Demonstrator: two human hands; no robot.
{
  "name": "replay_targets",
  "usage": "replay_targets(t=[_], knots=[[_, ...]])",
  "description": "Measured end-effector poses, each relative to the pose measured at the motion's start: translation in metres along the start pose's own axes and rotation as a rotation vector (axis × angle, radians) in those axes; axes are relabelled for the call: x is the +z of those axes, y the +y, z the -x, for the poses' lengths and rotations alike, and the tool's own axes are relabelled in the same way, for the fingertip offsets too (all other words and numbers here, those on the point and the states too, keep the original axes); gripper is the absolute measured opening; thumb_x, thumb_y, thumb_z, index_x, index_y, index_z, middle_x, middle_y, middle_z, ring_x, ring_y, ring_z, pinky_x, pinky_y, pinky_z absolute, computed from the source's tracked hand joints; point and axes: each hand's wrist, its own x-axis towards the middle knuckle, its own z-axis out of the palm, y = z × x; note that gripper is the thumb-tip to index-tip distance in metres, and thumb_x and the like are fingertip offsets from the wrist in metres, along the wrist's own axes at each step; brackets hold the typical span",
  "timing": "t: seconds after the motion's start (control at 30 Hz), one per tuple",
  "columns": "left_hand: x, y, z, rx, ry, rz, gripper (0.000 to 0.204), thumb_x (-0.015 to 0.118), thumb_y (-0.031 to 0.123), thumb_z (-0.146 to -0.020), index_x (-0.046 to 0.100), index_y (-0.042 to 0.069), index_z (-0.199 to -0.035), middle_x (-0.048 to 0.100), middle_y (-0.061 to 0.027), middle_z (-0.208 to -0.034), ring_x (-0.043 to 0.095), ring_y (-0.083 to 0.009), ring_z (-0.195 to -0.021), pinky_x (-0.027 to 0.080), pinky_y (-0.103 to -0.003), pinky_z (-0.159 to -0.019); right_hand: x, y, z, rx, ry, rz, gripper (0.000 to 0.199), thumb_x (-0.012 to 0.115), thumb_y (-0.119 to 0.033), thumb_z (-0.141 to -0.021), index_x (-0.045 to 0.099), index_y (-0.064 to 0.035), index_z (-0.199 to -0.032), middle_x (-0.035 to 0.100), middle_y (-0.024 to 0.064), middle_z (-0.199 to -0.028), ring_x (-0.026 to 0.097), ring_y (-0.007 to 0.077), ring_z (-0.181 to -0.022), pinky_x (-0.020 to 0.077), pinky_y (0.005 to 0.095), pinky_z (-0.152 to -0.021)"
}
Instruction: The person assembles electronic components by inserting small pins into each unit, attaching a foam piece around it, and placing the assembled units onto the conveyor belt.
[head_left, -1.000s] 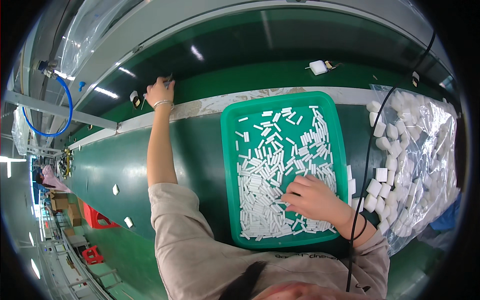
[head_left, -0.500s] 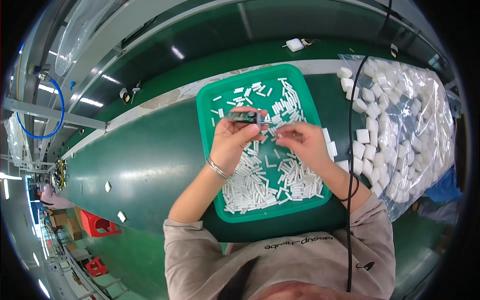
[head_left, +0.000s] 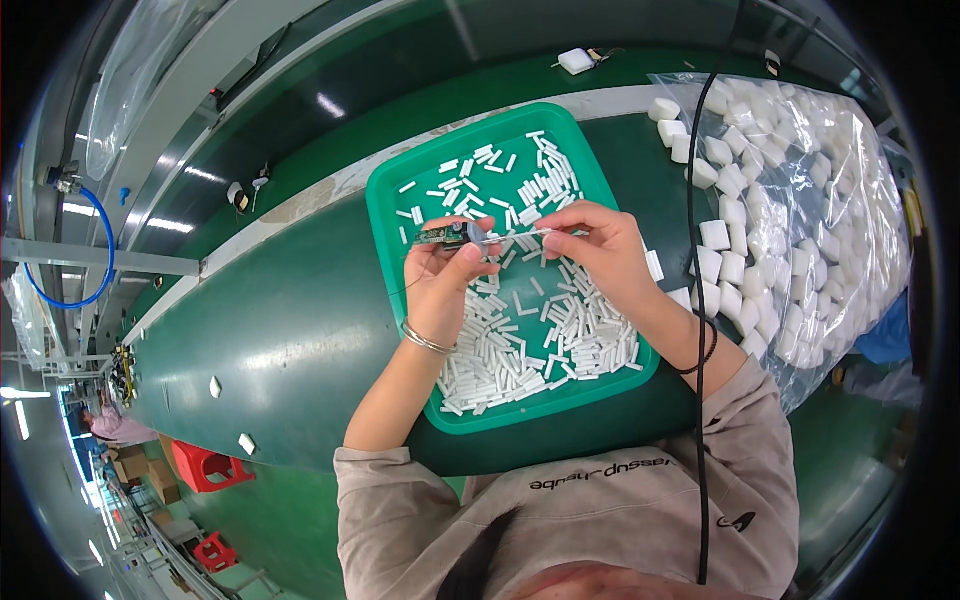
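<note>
My left hand (head_left: 437, 290) is closed round a small green circuit board (head_left: 440, 236) with a round grey part (head_left: 475, 233) at its right end. From that end a thin pale lead (head_left: 515, 237) runs to my right hand (head_left: 603, 250). Thumb and forefinger of the right hand pinch its far end; whether a white tube is also between them I cannot tell. Both hands are above a green tray (head_left: 388, 190), which holds many short white tubes (head_left: 490, 350), scattered at the top and heaped at the bottom.
Right of the tray lies a clear plastic bag (head_left: 840, 200) of white rounded blocks, some spilling out. A black cable (head_left: 697, 300) hangs down in front of it. Beyond the green workbench (head_left: 290, 330), a belt carries a white block (head_left: 576, 62) with wires. Red stools (head_left: 208, 467) stand at lower left.
My right hand has drawn away from the board, and the pale lead now shows stretched between the hands. The whole view has shifted slightly.
</note>
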Motion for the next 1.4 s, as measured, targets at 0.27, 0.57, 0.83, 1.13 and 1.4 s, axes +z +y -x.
replay_targets(t=[0.27, 0.57, 0.83, 1.13, 1.4], knots=[[0.001, 0.002, 0.0, -0.007, 0.049, -0.005, 0.029, 0.058, 0.0, -0.075, 0.047, 0.001, -0.102, 0.056, -0.018, -0.101, 0.061, -0.0212, -0.08, 0.053, -0.028, -0.063, 0.001, -0.002, 0.0, -0.008, 0.036, 0.008, 0.014, 0.062, 0.001, -0.072, 0.062, 0.0021, -0.086, 0.061, 0.0076, -0.078, 0.057, 0.0123, -0.066, 0.0455, 0.0222, -0.06], [0.004, 0.0, 0.002, 0.202, -0.158, -0.66, 0.031, 0.069, -0.001, -0.065, 0.058, 0.003, -0.094, 0.059, -0.0036, -0.09, 0.055, -0.0087, -0.08, 0.045, -0.02, -0.069, 0.002, 0.002, 0.002, -0.251, 0.002, 0.429, 0.013, 0.064, 0.0, -0.068, 0.064, -0.0013, -0.081, 0.059, 0.0075, -0.074, 0.057, 0.0132, -0.064, 0.0453, 0.0221, -0.056], [0.004, 0.002, 0.005, 0.0, -0.157, -0.382, 0.027, 0.067, -0.001, -0.069, 0.057, 0.0, -0.094, 0.058, -0.0039, -0.085, 0.055, -0.0092, -0.078, 0.045, -0.021, -0.068, 0.002, -0.003, 0.006, -0.349, -0.094, 0.564, 0.012, 0.068, -0.002, -0.066, 0.064, -0.0014, -0.078, 0.058, 0.0071, -0.07, 0.056, 0.0138, -0.061, 0.0429, 0.0229, -0.053], [0.007, -0.003, 0.003, -0.089, -0.039, -0.243, 0.023, 0.065, 0.003, -0.072, 0.055, 0.002, -0.093, 0.061, -0.0081, -0.087, 0.055, -0.0095, -0.073, 0.042, -0.019, -0.06, -0.008, -0.02, -0.002, -0.676, -0.02, 1.01, 0.022, 0.067, -0.02, -0.066, 0.062, -0.0072, -0.083, 0.057, 0.0038, -0.07, 0.054, 0.0185, -0.064, 0.043, 0.0282, -0.052], [0.0, -0.005, -0.001, -0.055, 0.047, -0.188, 0.022, 0.064, -0.001, -0.069, 0.053, 0.005, -0.087, 0.061, -0.0133, -0.094, 0.053, -0.0074, -0.07, 0.042, -0.019, -0.064, -0.102, -0.046, -0.025, -0.045, 0.423, 1.995, 0.038, 0.07, -0.012, -0.06, 0.053, -0.0065, -0.094, 0.056, 0.0091, -0.085, 0.054, 0.0258, -0.085, 0.0475, 0.0346, -0.064]])
